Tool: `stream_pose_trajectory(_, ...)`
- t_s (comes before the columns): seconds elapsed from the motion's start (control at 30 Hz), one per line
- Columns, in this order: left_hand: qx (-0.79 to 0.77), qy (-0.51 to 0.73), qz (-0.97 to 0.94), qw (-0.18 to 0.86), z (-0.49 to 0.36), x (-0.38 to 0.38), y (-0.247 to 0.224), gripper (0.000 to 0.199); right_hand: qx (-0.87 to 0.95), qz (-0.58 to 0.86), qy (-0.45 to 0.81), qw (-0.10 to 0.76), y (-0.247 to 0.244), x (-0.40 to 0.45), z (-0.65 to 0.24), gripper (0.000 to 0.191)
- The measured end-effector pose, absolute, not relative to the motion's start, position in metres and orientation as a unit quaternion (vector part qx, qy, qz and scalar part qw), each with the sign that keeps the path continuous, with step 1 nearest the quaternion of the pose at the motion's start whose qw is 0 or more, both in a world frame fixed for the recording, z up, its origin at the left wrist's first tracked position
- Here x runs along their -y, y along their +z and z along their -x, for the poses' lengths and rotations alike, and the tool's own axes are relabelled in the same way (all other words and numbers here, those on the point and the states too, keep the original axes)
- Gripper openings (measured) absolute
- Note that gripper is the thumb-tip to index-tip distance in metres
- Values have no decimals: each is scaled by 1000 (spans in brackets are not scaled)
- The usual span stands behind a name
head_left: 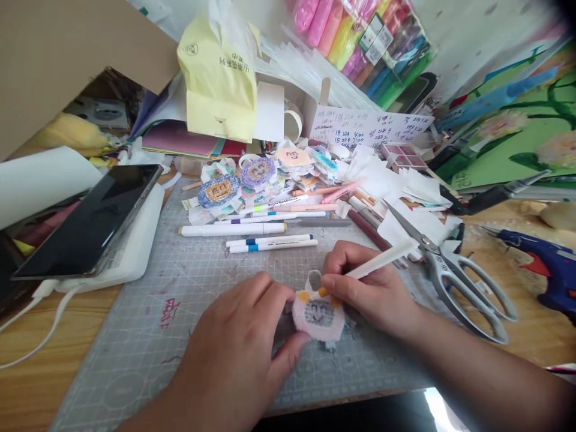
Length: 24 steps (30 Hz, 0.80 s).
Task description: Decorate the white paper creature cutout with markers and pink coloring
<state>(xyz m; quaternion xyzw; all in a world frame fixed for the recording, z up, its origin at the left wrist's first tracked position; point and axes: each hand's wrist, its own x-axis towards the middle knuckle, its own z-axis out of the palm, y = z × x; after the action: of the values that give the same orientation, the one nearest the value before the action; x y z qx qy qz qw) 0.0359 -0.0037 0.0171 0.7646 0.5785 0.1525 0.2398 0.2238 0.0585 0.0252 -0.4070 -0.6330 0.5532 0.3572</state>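
A small pale pink paper charm (319, 327) with a grey centre, dark drawn marks and a loop on top sits over the cutting mat (135, 348). My left hand (245, 330) grips its left edge between thumb and fingers. My right hand (369, 288) is closed around a white marker pen (382, 258), whose yellow-orange tip meets the upper edge of the charm. Orange-yellow colour shows at the charm's upper left and upper right. The fingers of my right hand hide part of the pen.
Several white markers (231, 229) lie behind my hands, with finished-looking charms (219, 191) piled beyond. Grey scissors (443, 264) and a blue glue gun (551, 264) are at right. A phone (94, 222) rests on a white box at left; a yellow paper bag (220, 84) stands behind.
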Motion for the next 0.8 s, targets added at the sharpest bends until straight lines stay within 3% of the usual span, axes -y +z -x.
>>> stream_pose_trajectory(0.17,-574,161,-767,239,-35,2,17,19,598,415,566,387,21,-65,-228,20)
stream_pose_trajectory(0.3,-572,251,-741,246,-24,0,16,17,489,393,543,558,29,-73,-240,18)
stream_pose_trajectory(0.4,-615,319,-671,264,-12,-1,16,22,455,354,512,636,39,-66,-254,14)
stream_pose_trajectory(0.5,-621,350,-639,290,-3,2,21,25,454,339,515,643,40,-43,-268,10)
stream_pose_trajectory(0.67,-607,385,-597,355,-3,22,32,14,414,364,550,627,20,-4,-287,34)
stream_pose_trajectory(0.8,-612,372,-614,332,-9,41,35,15,362,402,535,649,1,11,-285,21)
